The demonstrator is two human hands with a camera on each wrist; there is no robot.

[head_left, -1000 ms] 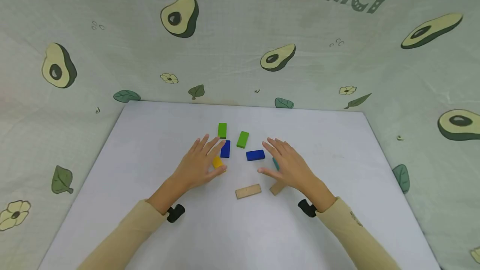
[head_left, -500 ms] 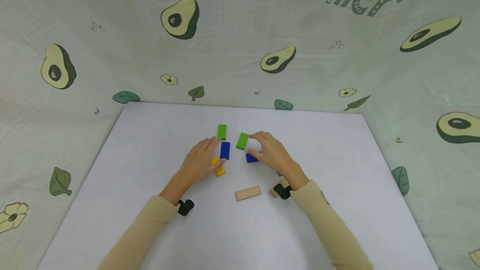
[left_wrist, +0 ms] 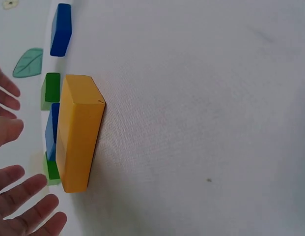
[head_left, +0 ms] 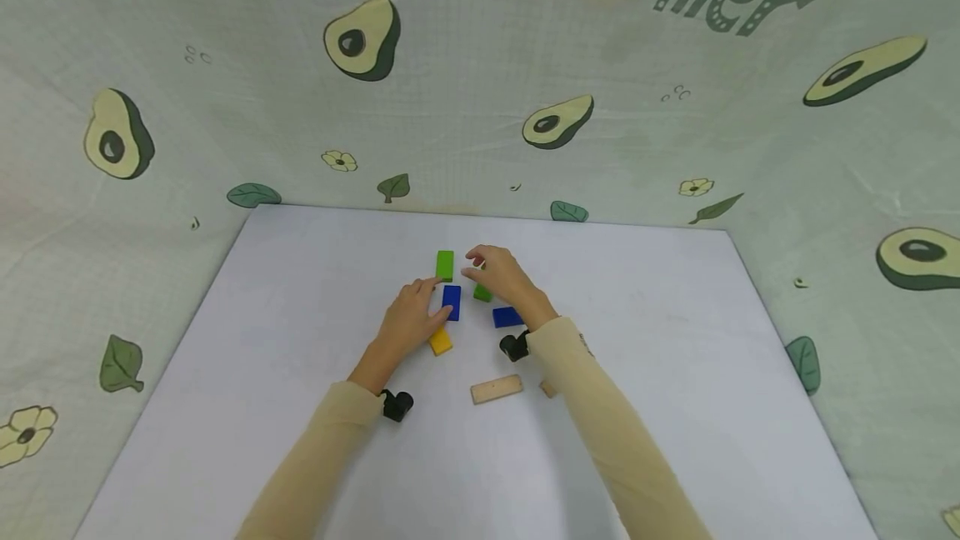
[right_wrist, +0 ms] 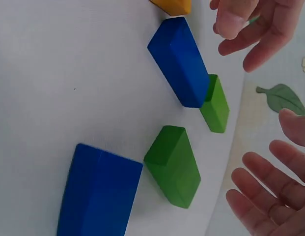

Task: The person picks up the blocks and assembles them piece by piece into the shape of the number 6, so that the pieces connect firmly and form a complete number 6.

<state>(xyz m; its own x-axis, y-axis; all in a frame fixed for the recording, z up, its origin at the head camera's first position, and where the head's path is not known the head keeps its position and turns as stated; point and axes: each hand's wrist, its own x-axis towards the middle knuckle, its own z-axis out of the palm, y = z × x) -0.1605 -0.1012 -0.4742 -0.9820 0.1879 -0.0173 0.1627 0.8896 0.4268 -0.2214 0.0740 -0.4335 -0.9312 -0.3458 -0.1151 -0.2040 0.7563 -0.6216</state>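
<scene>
The left hand (head_left: pixel 407 317) and right hand (head_left: pixel 501 273) are loose, holding nothing. A green block (head_left: pixel 482 293) is under the right hand, a blue block (head_left: pixel 452 297) by the left; dipping low could bump them.

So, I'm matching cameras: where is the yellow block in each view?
Head: yellow block below centre, slightly left, partly hidden by the left hand.
Left wrist: yellow block, large, left of centre.
Right wrist: yellow block, cut off at the top edge.
Shared landmark: the blue block nearest it.
</scene>
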